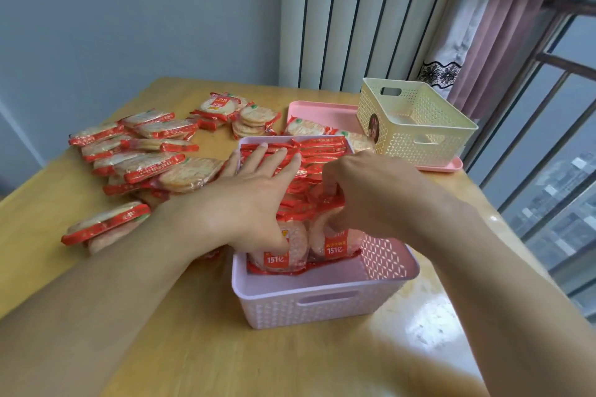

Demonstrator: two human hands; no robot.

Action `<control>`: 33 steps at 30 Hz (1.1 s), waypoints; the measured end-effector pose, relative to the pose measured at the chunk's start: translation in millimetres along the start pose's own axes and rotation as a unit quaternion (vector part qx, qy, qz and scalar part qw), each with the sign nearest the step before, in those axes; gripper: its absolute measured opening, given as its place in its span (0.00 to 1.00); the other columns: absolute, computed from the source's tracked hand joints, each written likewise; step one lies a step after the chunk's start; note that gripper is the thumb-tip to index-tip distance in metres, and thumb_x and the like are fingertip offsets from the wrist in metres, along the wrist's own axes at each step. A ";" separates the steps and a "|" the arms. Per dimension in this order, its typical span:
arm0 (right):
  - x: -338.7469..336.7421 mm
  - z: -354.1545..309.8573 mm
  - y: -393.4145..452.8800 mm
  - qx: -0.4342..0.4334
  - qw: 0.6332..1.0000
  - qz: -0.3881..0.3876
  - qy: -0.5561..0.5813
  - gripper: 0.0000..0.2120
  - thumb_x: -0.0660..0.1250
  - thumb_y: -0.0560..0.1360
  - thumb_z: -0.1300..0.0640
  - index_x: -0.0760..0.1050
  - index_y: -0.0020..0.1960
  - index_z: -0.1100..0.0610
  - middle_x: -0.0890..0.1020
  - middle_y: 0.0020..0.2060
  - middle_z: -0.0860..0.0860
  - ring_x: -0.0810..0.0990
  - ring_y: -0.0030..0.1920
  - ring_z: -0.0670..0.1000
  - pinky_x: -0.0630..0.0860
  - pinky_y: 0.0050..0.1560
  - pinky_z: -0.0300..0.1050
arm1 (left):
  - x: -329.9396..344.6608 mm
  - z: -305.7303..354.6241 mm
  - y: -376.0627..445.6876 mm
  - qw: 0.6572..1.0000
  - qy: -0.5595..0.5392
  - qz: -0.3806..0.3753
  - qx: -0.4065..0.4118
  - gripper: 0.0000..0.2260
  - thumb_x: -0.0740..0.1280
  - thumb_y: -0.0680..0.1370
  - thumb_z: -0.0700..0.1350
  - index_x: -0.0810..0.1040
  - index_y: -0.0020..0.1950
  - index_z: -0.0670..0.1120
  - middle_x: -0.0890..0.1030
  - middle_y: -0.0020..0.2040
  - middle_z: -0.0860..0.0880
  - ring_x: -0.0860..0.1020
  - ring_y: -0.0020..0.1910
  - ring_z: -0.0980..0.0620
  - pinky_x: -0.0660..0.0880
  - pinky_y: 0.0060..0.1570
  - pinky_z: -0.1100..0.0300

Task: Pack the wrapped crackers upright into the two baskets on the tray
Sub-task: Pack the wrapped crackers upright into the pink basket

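Note:
A pink basket stands on the wooden table in front of me, off the tray. Rows of red-wrapped crackers stand upright in it, filling its far part. My left hand lies spread flat over the tops of the left row, thumb down against the nearest pack. My right hand is curled around a wrapped cracker at the near end of the right row. The cream basket sits with nothing visible inside on the pink tray. Several loose packs lie on the table to the left.
Two packs lie flat on the tray beside the cream basket. More packs are piled at the table's far middle. A grey wall and white slatted panel stand behind; a barred window and a curtain are at the right.

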State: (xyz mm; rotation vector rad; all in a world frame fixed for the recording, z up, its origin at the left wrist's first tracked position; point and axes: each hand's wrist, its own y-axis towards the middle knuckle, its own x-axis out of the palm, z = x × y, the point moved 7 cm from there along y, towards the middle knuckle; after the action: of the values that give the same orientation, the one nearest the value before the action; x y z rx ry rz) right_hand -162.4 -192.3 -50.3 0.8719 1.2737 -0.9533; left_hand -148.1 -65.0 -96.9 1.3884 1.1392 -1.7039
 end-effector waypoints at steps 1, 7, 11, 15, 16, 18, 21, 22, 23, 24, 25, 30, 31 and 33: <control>0.3 0.6 -0.4 0.009 1.000 -0.004 -0.007 0.21 0.78 0.66 0.40 0.79 0.52 0.50 0.81 0.43 0.48 0.79 0.44 0.55 0.69 0.36 0.46 | 0.7 0.0 0.1 1.000 0.005 0.000 0.001 0.55 0.71 0.70 0.56 0.30 0.80 0.55 0.31 0.81 0.54 0.29 0.79 0.52 0.35 0.79 0.45; -0.9 -6.2 2.2 0.014 0.998 0.046 -0.050 0.16 0.78 0.68 0.46 0.73 0.47 0.51 0.78 0.39 0.48 0.76 0.40 0.56 0.64 0.38 0.44 | -2.6 -1.6 3.6 1.000 0.002 0.010 0.000 0.56 0.74 0.71 0.59 0.32 0.81 0.56 0.34 0.82 0.55 0.32 0.80 0.53 0.37 0.79 0.45; 5.7 2.0 6.5 -0.029 0.999 -0.014 0.003 0.16 0.79 0.67 0.53 0.72 0.47 0.46 0.77 0.39 0.44 0.75 0.41 0.53 0.66 0.38 0.45 | -1.0 -1.4 4.8 1.000 -0.003 0.004 0.001 0.60 0.79 0.67 0.57 0.34 0.81 0.58 0.35 0.82 0.55 0.32 0.80 0.53 0.36 0.79 0.45; 5.5 0.2 7.8 -0.073 0.997 0.003 -0.007 0.17 0.74 0.68 0.61 0.68 0.45 0.45 0.81 0.45 0.45 0.78 0.45 0.53 0.70 0.40 0.46 | 1.6 -2.5 4.7 1.000 0.007 -0.020 0.005 0.65 0.82 0.64 0.53 0.32 0.81 0.57 0.33 0.81 0.55 0.28 0.78 0.52 0.32 0.77 0.45; 6.1 -0.8 8.7 -0.078 0.997 0.011 -0.009 0.17 0.73 0.69 0.62 0.68 0.45 0.45 0.81 0.45 0.45 0.78 0.46 0.53 0.69 0.40 0.46 | 1.9 -2.8 5.1 1.000 0.004 -0.025 0.005 0.64 0.81 0.65 0.52 0.31 0.80 0.57 0.32 0.81 0.55 0.28 0.78 0.52 0.32 0.77 0.44; 7.4 -0.5 9.5 -0.079 0.997 0.018 -0.007 0.18 0.72 0.69 0.62 0.69 0.46 0.43 0.81 0.45 0.45 0.79 0.47 0.53 0.69 0.40 0.46 | 2.2 -3.1 4.8 1.000 -0.003 -0.027 0.007 0.63 0.79 0.66 0.50 0.31 0.80 0.58 0.32 0.81 0.56 0.27 0.78 0.52 0.33 0.78 0.43; 3.8 2.3 5.9 -0.069 0.997 0.006 0.020 0.17 0.74 0.69 0.59 0.74 0.51 0.42 0.81 0.46 0.44 0.80 0.48 0.52 0.72 0.42 0.46 | 0.8 -1.6 2.7 1.000 -0.003 -0.018 0.017 0.58 0.75 0.69 0.49 0.31 0.80 0.57 0.32 0.81 0.55 0.28 0.78 0.52 0.32 0.78 0.44; 1.2 3.2 4.3 -0.063 0.997 0.004 0.035 0.18 0.77 0.69 0.56 0.75 0.53 0.43 0.81 0.47 0.43 0.79 0.48 0.51 0.73 0.43 0.46 | 0.4 -1.3 2.4 1.000 -0.003 -0.016 0.019 0.57 0.75 0.70 0.49 0.32 0.80 0.57 0.32 0.81 0.55 0.28 0.78 0.51 0.32 0.77 0.45; -1.2 3.5 3.1 -0.058 0.997 0.002 0.047 0.18 0.78 0.68 0.53 0.76 0.54 0.43 0.80 0.47 0.43 0.78 0.48 0.51 0.74 0.44 0.47 | 0.3 -1.0 2.2 1.000 -0.003 -0.014 0.022 0.57 0.75 0.70 0.51 0.31 0.80 0.57 0.32 0.81 0.55 0.28 0.78 0.51 0.32 0.77 0.44; -2.6 3.7 2.5 -0.056 0.997 0.002 0.056 0.19 0.79 0.68 0.51 0.76 0.55 0.43 0.80 0.47 0.43 0.78 0.48 0.50 0.74 0.44 0.47 | 0.4 -0.7 2.2 1.000 -0.004 -0.013 0.023 0.57 0.75 0.70 0.53 0.31 0.80 0.57 0.32 0.81 0.55 0.28 0.78 0.51 0.32 0.77 0.44; -3.4 3.4 2.5 -0.055 0.997 0.003 0.059 0.19 0.79 0.67 0.50 0.76 0.55 0.44 0.80 0.47 0.42 0.77 0.47 0.50 0.73 0.43 0.47 | 0.7 -0.8 2.6 1.000 -0.002 -0.012 0.022 0.57 0.75 0.70 0.56 0.31 0.80 0.57 0.32 0.81 0.54 0.28 0.78 0.51 0.32 0.77 0.44; 3.7 3.1 7.6 -0.042 0.999 0.009 0.016 0.16 0.78 0.68 0.51 0.72 0.48 0.44 0.79 0.43 0.43 0.78 0.44 0.52 0.66 0.38 0.45 | 1.9 -0.1 5.5 1.000 0.003 -0.004 0.004 0.58 0.76 0.70 0.53 0.31 0.80 0.57 0.32 0.81 0.54 0.29 0.79 0.50 0.34 0.78 0.42; 4.1 3.7 7.9 -0.039 0.999 0.007 0.015 0.16 0.78 0.68 0.52 0.71 0.47 0.45 0.79 0.43 0.43 0.78 0.44 0.53 0.66 0.38 0.45 | 1.6 0.2 5.8 1.000 0.004 -0.003 0.000 0.59 0.77 0.70 0.51 0.31 0.80 0.57 0.32 0.81 0.54 0.29 0.79 0.50 0.34 0.78 0.42; 3.7 3.9 7.8 -0.038 0.999 0.007 0.016 0.15 0.77 0.68 0.53 0.72 0.47 0.46 0.79 0.42 0.44 0.78 0.44 0.53 0.66 0.37 0.46 | 1.7 1.0 5.8 1.000 0.009 -0.002 -0.009 0.60 0.79 0.70 0.49 0.31 0.80 0.57 0.32 0.81 0.54 0.29 0.79 0.50 0.34 0.78 0.42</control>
State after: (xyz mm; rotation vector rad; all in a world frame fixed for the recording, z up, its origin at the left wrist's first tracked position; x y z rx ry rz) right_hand -153.6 -193.3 -53.5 0.8392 1.3216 -0.8780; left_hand -143.7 -68.3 -99.8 1.3941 1.1650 -1.6830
